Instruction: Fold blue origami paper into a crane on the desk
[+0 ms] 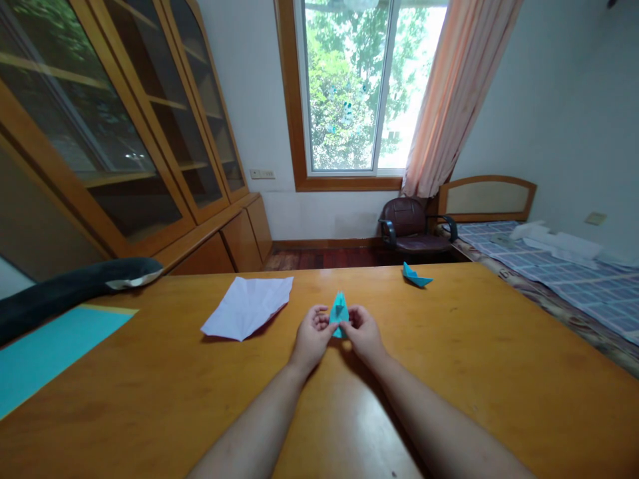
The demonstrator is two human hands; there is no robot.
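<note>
Near the middle of the frame we hold a small folded blue paper shape [339,313] between both hands, just above the wooden table [449,359]. Our left hand [313,334] is closed on its left side, fingers curled and pinching the paper; our right hand [363,330] pinches its right side in the same way. The pointed tip of the shape stands upward between our fingertips.

Just left of our hands a creased white sheet [248,306] lies flat on the table. Toward the upper right of the tabletop sits a second folded blue paper piece [415,276], well apart from our hands. At the left edge of the frame a flat blue sheet [47,349] lies on the table, with a dark long object [74,287] just behind it.
</note>
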